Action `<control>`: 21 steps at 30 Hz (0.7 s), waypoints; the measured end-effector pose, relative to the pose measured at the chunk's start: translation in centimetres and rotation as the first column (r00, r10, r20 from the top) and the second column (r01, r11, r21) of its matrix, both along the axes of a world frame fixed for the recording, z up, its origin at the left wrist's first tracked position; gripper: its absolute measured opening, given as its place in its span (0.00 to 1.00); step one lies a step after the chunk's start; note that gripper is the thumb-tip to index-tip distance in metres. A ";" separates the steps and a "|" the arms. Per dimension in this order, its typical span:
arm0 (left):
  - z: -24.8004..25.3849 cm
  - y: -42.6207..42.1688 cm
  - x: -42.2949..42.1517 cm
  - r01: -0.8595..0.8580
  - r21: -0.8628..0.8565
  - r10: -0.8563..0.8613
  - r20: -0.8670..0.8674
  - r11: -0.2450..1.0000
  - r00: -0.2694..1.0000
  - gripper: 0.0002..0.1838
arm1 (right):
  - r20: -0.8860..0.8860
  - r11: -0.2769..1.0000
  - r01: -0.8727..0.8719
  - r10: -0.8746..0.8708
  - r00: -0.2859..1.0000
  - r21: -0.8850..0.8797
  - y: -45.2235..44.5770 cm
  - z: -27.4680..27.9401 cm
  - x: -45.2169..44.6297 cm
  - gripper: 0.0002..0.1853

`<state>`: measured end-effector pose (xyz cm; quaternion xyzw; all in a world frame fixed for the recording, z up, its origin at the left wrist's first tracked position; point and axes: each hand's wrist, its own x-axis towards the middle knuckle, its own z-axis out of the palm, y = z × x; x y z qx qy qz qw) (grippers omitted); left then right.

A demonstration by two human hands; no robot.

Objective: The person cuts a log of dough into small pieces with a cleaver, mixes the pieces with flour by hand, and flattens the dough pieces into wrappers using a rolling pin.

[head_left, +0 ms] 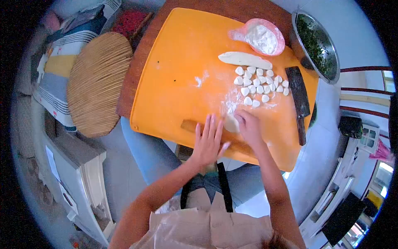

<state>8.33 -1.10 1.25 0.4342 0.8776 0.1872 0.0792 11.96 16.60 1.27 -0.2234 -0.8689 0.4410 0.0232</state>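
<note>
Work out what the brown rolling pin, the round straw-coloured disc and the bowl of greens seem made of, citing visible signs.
Rolling pin: probably wood, smooth-looking; its brown colour suggests it, though blur leaves that open.
Disc: likely dried plant stalks, ridged; parallel strips show.
Bowl: apparently metal, smooth and shiny; its silvery wall catches light.

Soft, bluish light is spreading evenly over the orange board [166, 83]; the dough disc [231, 124] is reading pale, soft-edged. Glare is whitening toward 4 o'clock. Fisheye is bowing the pale cabinet [69, 179] near 8:30; grainy black vignetting is swallowing all corners.
</note>
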 end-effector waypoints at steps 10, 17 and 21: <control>-2.4 -0.7 0.2 0.018 0.133 -0.009 -0.065 0.991 0.998 0.30 | -0.118 0.647 0.040 0.078 0.990 0.762 0.8 -0.9 -8.5 0.19; -2.3 -1.2 -3.6 -0.001 0.197 0.022 -0.107 0.980 0.994 0.26 | -0.116 0.945 -0.106 0.148 0.982 0.308 -0.8 -1.2 1.3 0.16; -1.8 -1.0 -4.1 0.016 0.164 0.001 -0.104 0.986 0.995 0.22 | -0.180 0.917 0.340 -0.378 0.908 -0.208 -0.2 -0.7 0.8 0.08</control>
